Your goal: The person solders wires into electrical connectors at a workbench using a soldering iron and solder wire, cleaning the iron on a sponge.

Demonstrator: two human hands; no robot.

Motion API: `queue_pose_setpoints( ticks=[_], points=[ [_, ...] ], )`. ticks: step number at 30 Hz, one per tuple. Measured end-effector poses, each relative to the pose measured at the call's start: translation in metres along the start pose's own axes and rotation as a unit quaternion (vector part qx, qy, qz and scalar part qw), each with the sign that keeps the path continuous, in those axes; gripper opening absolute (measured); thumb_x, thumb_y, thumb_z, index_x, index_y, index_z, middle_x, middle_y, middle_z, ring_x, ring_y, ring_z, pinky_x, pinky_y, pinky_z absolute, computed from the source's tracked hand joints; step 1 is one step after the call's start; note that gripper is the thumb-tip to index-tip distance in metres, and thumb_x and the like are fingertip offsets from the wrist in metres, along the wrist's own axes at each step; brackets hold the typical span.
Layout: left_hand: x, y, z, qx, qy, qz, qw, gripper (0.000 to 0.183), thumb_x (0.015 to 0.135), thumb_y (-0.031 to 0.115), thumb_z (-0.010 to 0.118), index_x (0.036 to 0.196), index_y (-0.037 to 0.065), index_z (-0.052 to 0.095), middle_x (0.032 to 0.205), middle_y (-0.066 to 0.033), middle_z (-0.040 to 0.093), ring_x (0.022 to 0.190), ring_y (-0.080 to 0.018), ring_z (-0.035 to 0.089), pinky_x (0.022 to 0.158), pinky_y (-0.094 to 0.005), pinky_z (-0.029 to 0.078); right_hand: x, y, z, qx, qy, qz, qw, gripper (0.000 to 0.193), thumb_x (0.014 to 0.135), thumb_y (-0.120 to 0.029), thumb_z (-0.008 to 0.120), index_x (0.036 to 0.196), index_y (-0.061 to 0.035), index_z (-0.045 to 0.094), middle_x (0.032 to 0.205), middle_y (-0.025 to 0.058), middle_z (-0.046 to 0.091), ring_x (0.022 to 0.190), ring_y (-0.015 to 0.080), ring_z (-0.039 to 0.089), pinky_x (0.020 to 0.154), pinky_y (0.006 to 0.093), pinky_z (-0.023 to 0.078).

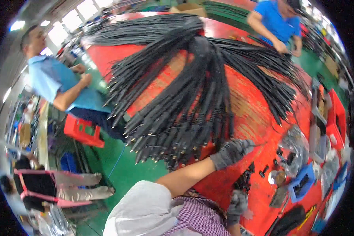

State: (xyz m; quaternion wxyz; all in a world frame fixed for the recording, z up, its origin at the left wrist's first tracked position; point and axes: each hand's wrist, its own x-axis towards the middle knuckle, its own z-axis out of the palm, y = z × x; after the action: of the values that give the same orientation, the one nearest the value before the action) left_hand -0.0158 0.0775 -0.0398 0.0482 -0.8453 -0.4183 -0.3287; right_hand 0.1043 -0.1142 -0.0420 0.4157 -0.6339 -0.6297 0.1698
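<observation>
A large bundle of black cables [200, 84] fans out across the red table, many with metal-tipped plugs at the near ends. My left hand [233, 153], in a grey glove, is beside the near cable ends. Its fingers are closed, and a thin dark cable [260, 144] sticks out at the fingertips. Closer to me, my right hand [237, 202], also gloved, is just below a small heap of black parts [244, 179]. Blur hides how its fingers are set and whether they hold anything.
On the right of the red table [259, 204] are a blue tray [303, 181] of black parts, a clear plastic bag [295, 145] and red bins [336, 118]. One person [277, 23] handles cables at the far right; another [63, 78] stands left, near a red stool [82, 131].
</observation>
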Motion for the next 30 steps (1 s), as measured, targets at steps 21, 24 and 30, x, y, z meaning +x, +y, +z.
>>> queue_pose_setpoints(
  ticks=[21,24,30],
  points=[
    [0.019,0.016,-0.078,-0.399,-0.133,-0.146,0.895,0.016,0.076,0.004,0.056,0.091,0.001,0.06,0.076,-0.0128,0.06,0.069,-0.0243,0.059,0.063,-0.0307,0.047,0.128,-0.035,-0.005,0.372,0.004,0.195,0.907,0.019,0.078,-0.008,0.06,0.096,-0.0032,0.057,0.088,0.0024,0.058,0.078,0.0074,0.053,0.071,0.0214,0.044],
    [0.021,0.015,-0.079,-0.348,-0.117,-0.086,0.926,0.017,0.074,0.004,0.057,0.091,0.002,0.06,0.07,-0.0116,0.058,0.063,-0.0247,0.056,0.057,-0.0321,0.045,0.126,-0.029,-0.002,0.34,-0.004,0.149,0.928,0.02,0.077,-0.008,0.061,0.096,-0.0032,0.057,0.087,0.0027,0.058,0.078,0.0079,0.054,0.071,0.0217,0.044],
    [0.014,0.013,-0.072,-0.291,-0.097,-0.035,0.951,0.016,0.073,0.005,0.058,0.089,0.004,0.06,0.066,-0.0099,0.055,0.058,-0.0246,0.054,0.054,-0.0333,0.043,0.132,-0.038,-0.005,0.41,-0.016,0.299,0.862,0.017,0.075,-0.007,0.063,0.091,-0.0035,0.059,0.083,0.002,0.061,0.077,0.008,0.055,0.072,0.021,0.045]
  ],
)
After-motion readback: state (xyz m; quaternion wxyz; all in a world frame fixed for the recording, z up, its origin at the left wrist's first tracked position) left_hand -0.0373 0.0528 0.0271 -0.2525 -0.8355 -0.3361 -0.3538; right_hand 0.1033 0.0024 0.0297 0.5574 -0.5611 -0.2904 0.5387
